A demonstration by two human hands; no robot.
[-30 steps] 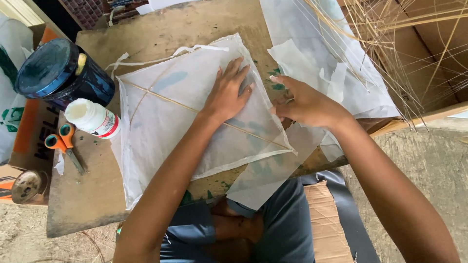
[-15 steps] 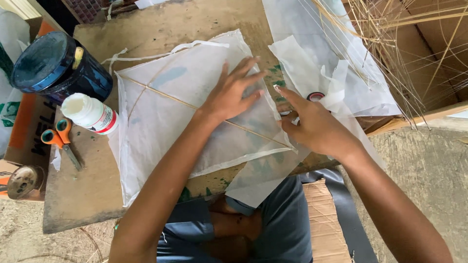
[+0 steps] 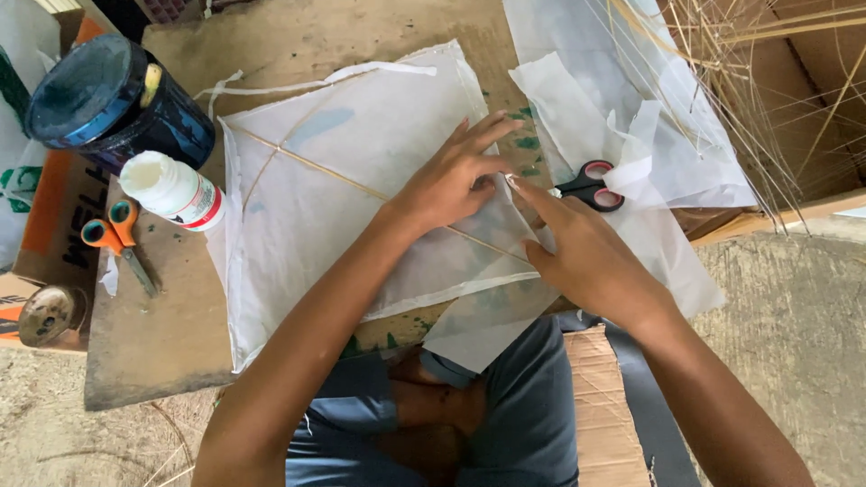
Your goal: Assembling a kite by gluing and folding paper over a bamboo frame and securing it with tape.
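A white paper kite (image 3: 343, 207) with thin bamboo sticks lies flat on a worn wooden board (image 3: 153, 334). My left hand (image 3: 451, 176) presses flat on the kite's right part, fingers spread toward the corner. My right hand (image 3: 586, 252) rests beside it, its fingers pressing the paper edge at the kite's right corner, fingertips touching the left hand. Neither hand grips anything. Black scissors with red-lined handles (image 3: 591, 185) lie just beyond my right hand on loose white paper sheets (image 3: 613, 117).
A white glue bottle (image 3: 171, 189) lies at the board's left, beside a dark blue tin (image 3: 113, 99) and orange-handled scissors (image 3: 117, 239). A string spool (image 3: 45, 314) sits at far left. Thin bamboo sticks (image 3: 767, 81) fill a cardboard box at upper right. My knees are below the board.
My right hand slid left to the kite's right corner and met the left hand, uncovering the black scissors. The left hand's fingers stretched toward that corner.
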